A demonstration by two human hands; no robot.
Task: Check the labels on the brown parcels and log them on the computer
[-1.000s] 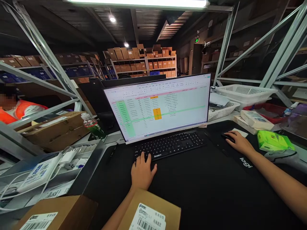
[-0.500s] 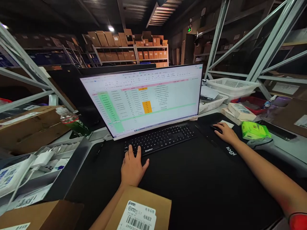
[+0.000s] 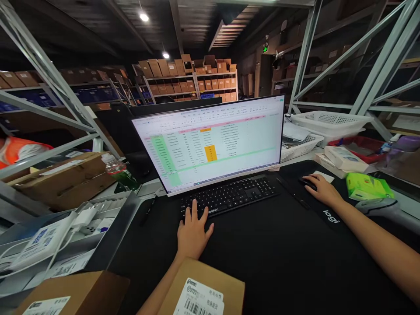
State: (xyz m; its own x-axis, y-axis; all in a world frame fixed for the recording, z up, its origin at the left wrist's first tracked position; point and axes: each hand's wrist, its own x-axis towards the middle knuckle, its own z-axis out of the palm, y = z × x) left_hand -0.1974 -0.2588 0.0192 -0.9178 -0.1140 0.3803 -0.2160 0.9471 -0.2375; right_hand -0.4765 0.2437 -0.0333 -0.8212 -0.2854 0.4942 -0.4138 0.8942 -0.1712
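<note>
My left hand (image 3: 193, 236) lies with fingers spread over the left end of a black keyboard (image 3: 243, 194), its fingertips at the lower keys. On the right, my right hand (image 3: 324, 191) rests over a dark computer mouse (image 3: 306, 183), which its fingers partly cover. Behind the keyboard stands a monitor (image 3: 252, 140) showing a spreadsheet with green, pink and orange cells. A cardboard box (image 3: 229, 286) with a white shipping label sits in front, hiding part of my left forearm. Beneath it all is a black desk mat (image 3: 262, 249).
At left are a grey tray (image 3: 113, 218) with a charger and cables, a bottle (image 3: 123, 173), and cardboard boxes (image 3: 65, 181). To the right lie a green packet (image 3: 367, 186), a grey handheld device (image 3: 376, 204), white baskets (image 3: 331, 118) and a red tray (image 3: 361, 146). Metal uprights frame the desk.
The head view has swung left and up, so everything sits farther right and lower. My left fingers have shifted on the keyboard. My right hand stays on the mouse.
</note>
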